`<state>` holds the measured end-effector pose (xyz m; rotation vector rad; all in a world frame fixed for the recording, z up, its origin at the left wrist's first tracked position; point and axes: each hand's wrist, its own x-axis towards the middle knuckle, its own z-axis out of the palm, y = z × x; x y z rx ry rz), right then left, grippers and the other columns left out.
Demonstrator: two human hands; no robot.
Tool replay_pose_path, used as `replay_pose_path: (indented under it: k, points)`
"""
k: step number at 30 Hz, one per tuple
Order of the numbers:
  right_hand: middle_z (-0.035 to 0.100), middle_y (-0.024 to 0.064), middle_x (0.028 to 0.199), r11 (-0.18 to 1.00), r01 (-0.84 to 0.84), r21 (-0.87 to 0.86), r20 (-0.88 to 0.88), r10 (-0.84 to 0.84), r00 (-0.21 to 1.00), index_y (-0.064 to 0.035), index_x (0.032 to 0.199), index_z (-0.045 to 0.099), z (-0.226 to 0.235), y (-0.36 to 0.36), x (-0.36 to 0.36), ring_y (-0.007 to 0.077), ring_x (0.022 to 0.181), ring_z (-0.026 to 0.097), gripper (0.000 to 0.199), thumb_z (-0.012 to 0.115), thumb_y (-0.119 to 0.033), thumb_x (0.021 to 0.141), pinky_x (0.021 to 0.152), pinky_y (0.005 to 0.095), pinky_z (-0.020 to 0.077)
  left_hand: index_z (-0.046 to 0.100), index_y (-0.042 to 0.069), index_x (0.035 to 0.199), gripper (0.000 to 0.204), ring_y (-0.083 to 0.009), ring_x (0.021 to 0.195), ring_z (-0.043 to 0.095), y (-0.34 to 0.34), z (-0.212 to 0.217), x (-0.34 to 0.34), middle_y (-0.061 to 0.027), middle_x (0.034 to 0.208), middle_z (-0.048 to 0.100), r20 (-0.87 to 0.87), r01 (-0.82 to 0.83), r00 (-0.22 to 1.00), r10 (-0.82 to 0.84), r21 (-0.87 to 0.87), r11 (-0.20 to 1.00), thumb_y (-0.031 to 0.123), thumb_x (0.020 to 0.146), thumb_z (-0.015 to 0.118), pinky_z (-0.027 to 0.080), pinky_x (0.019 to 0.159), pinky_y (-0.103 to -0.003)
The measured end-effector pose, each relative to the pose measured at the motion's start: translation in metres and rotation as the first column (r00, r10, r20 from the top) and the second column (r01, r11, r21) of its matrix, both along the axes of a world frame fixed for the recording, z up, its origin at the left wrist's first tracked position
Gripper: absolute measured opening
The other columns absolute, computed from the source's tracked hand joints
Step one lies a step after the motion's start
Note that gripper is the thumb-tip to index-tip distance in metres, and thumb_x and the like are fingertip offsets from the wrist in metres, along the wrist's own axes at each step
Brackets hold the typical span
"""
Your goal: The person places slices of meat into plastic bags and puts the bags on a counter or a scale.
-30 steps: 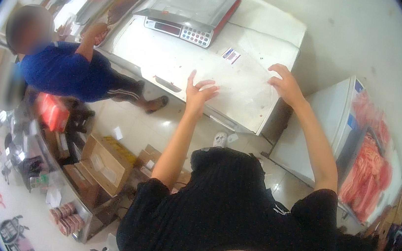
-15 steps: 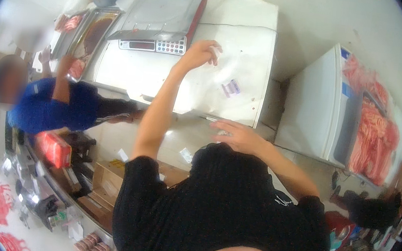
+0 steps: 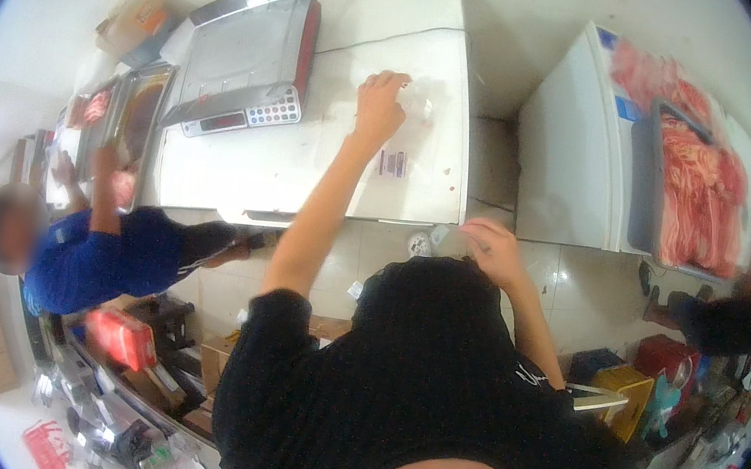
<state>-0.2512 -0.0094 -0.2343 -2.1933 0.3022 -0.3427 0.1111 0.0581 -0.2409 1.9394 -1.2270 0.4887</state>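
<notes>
Near the right edge of the white tabletop (image 3: 216, 170), a clear plastic sheet (image 3: 393, 164) lies flat, purple print toward the worker's side. Can't tell if it's a bag or a single layer.

Left hand (image 3: 378, 114) is over it, fingers bent, pointing at the far edge. Can't tell whether it's gripping film or just pressing on it. Right hand (image 3: 494, 250) is just off the near right corner, fingers bent in toward the thumb; can't confirm anything between them.

Step in hand, my read: handling the plastic by the left hand, right hand off the surface. Next move calls for a light fingertip pinch, since film that thin likely clings flat and slips.

Containers: grey tray (image 3: 645, 196) on the white freezer (image 3: 559, 149) to the right, full of pink meat strips (image 3: 696, 202). More pink meat (image 3: 662, 80) sits behind it, toward the freezer's far edge. Left of the tabletop, a metal tray (image 3: 168, 86) has something brown in it, with a coworker's (image 3: 114, 251) hands at its near end. Scale (image 3: 238, 57) is at the tabletop's left side, keypad facing the worker.
</notes>
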Motion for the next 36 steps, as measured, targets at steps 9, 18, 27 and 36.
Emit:
replay_pose_path:
  k: [9, 18, 27, 36]
  points:
    - [0.074, 0.0166, 0.113, 0.986, 0.162, 0.029, -0.004, -0.162, 0.987, -0.0033, 0.112, 0.075, 0.006, -0.013, -0.007, 0.0352, 0.108, 0.071, 0.023, 0.069, -0.003, 0.09, 0.096, 0.0421, 0.0555, 0.061, 0.007, 0.1, 0.027, -0.0404, 0.086, 0.068, 0.066, -0.013, -0.14, -0.0178, 0.088, 0.069, -0.414, 0.014, 0.89, 0.193, 0.447, 0.894, 0.03, 0.093, 0.073, 0.052, 0.079, -0.051]
    - [0.071, 0.0143, 0.115, 0.996, -0.03, -0.081, 0.077, 0.037, 0.996, -0.0051, 0.114, 0.073, 0.001, -0.03, 0.009, 0.0346, 0.11, 0.067, 0.022, 0.068, -0.01, 0.094, 0.097, 0.0429, 0.054, 0.06, 0.004, 0.109, 0.024, -0.0413, 0.09, 0.067, 0.062, -0.018, -0.13, -0.0214, 0.092, 0.069, -0.482, 0.039, 0.863, 0.152, 0.363, 0.931, 0.007, 0.085, 0.063, 0.048, 0.086, -0.054]
    - [0.071, 0.0126, 0.113, 0.998, -0.001, -0.055, 0.05, 0.003, 0.999, -0.0061, 0.113, 0.074, 0.014, -0.065, -0.032, 0.0342, 0.11, 0.066, 0.02, 0.066, -0.011, 0.095, 0.097, 0.0446, 0.0533, 0.058, 0.005, 0.109, 0.027, -0.0377, 0.079, 0.067, 0.056, -0.015, -0.157, -0.0195, 0.079, 0.067, -0.438, 0.118, 0.892, 0.113, 0.467, 0.876, 0.006, 0.083, 0.064, 0.051, 0.078, -0.049]
    - [0.072, 0.0134, 0.11, 0.921, 0.295, -0.256, 0.137, -0.267, 0.954, -0.0047, 0.114, 0.074, 0.107, -0.191, -0.116, 0.0347, 0.107, 0.068, 0.021, 0.068, -0.011, 0.095, 0.094, 0.0452, 0.0549, 0.063, -0.001, 0.099, 0.015, -0.0213, 0.071, 0.058, 0.047, -0.031, -0.177, -0.0105, 0.096, 0.065, -0.503, -0.098, 0.839, 0.207, 0.234, 0.967, 0.004, 0.088, 0.071, 0.048, 0.067, -0.035]
